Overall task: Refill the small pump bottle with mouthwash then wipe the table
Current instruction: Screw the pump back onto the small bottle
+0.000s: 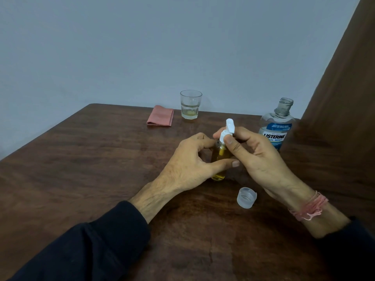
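A small clear pump bottle holding yellowish liquid stands on the brown wooden table. My left hand grips its body between thumb and fingers. My right hand pinches the white pump head on the bottle's neck. The mouthwash bottle, uncapped, stands at the right behind my right hand. Its clear cap lies on the table below my hands. A folded pink cloth lies near the far edge.
A drinking glass with a little pale liquid stands at the table's far edge, right of the cloth. A brown curtain hangs at the right. A grey wall is behind the table.
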Demonstrator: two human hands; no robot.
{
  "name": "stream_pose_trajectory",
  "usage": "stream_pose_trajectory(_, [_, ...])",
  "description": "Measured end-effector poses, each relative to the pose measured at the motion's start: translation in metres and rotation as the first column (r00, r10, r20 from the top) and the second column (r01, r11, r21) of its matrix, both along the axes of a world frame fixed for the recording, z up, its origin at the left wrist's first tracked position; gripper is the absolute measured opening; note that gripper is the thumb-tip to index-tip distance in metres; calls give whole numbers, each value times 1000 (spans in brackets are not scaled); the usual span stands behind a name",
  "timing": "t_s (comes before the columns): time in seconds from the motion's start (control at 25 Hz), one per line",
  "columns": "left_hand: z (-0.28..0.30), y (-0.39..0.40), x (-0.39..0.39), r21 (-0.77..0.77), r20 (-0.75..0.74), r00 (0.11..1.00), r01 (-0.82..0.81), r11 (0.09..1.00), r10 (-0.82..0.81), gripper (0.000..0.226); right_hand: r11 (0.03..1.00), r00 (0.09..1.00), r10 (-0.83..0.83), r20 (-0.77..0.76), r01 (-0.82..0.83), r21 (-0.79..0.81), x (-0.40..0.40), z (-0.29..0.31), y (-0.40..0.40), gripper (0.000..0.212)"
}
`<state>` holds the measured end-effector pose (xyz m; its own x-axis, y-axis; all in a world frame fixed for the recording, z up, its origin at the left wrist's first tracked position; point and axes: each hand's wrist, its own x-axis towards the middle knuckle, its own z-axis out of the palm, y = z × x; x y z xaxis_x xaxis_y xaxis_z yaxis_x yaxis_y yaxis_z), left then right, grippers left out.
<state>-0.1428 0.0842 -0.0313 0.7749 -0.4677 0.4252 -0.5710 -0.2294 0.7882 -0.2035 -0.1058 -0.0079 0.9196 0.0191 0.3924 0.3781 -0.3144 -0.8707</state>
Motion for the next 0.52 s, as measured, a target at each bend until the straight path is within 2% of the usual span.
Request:
stream_pose_trajectory(0.2, [1,-2,-4,9,79,992,-99,995,98,34,994,993,-90,77,94,-53,0,-3,1,28])
stream_pose_trajectory(0.4, [-1,-5,-4,45,45,992,-122,992,120,53,997,997,-72,3,72,-31,2,-1,-4,28])
stream_pose_trajectory(0.52, [-1,-3,-3,-8,29,993,-117,993,118,51,998,999,-50,-4,50,-31,4,5,-13,33])
